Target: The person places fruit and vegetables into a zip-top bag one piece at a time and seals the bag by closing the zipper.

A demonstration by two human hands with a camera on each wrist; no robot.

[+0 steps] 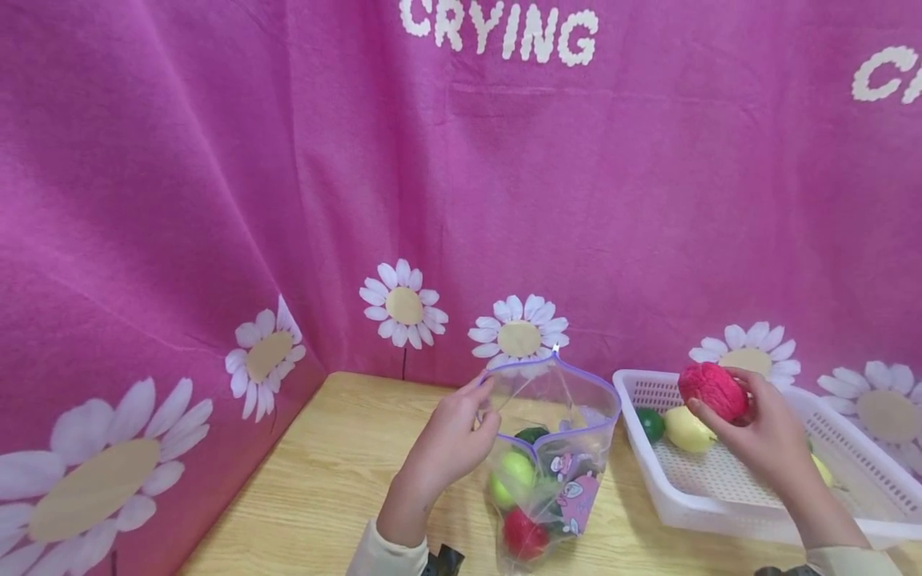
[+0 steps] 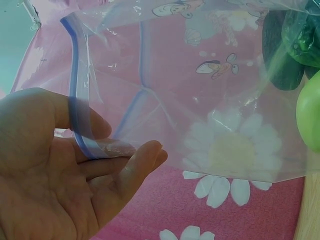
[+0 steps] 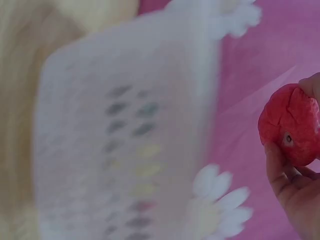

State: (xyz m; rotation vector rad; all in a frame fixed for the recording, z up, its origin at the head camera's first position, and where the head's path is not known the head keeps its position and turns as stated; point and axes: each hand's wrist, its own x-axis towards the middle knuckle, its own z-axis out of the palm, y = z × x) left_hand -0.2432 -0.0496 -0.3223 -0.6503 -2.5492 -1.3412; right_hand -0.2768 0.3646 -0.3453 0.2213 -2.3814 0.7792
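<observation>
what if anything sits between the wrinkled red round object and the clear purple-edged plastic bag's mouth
Nothing visible: the right hand holds the red object above the white plastic basket's rim, and the bag's mouth gapes.

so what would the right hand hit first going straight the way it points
Probably the pink cloth behind the basket, the held red item leading, though depth is unclear.

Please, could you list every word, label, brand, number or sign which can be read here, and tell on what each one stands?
"CRYING": near the top of the pink cloth.
"C", then part of another letter: same cloth, cut off by the right edge of the head view.
Plastic bag: cartoon prints, no readable words.
No other text is readable.
</observation>
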